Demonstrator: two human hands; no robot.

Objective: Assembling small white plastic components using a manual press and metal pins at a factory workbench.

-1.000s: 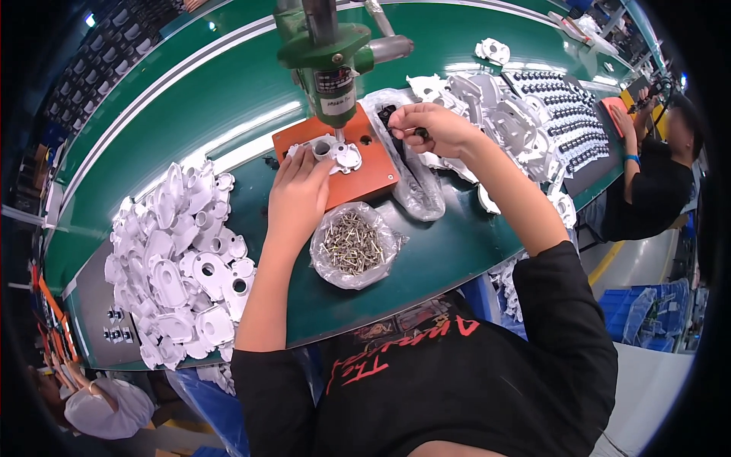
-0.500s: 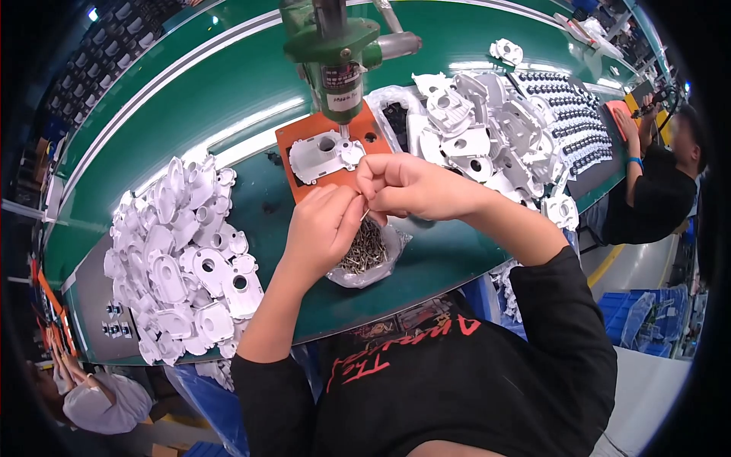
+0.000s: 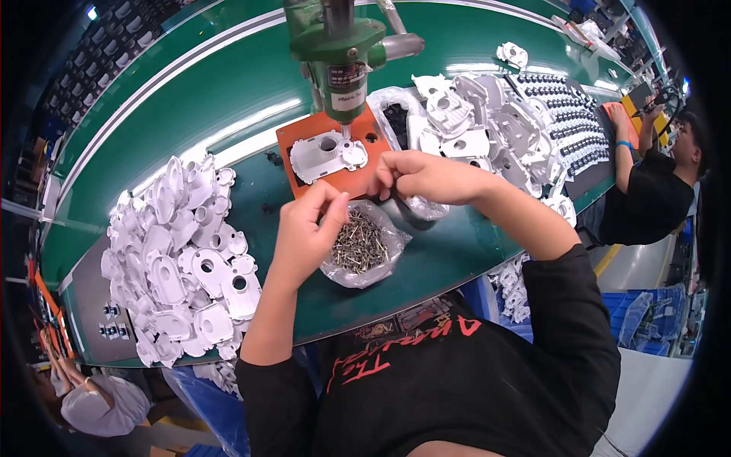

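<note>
My left hand (image 3: 308, 232) is over the left rim of a clear plastic bag (image 3: 381, 273) that holds a heap of small metal pins or screws (image 3: 358, 242). Its thumb and fingers are drawn together; what they hold, if anything, is hidden. By the right front corner of an orange fixture plate (image 3: 346, 183) is my right hand (image 3: 426, 179), its fingers curled in a pinch whose contents I cannot make out. A white plastic housing (image 3: 310, 158) with round openings lies flat on the plate, below the spindle of a green press-like machine (image 3: 345, 95).
White plastic housings are piled at left (image 3: 171, 259) and right (image 3: 480, 126). A bag of black parts (image 3: 396, 118) stands behind my right hand. Rows of small black parts (image 3: 579, 122) lie farther right, near a co-worker (image 3: 659, 171). Another person (image 3: 106, 404) is at lower left.
My hands were together over the bag with a thin metal piece between them. They have parted, the left moving left and the right moving up and right, exposing the metal pieces.
</note>
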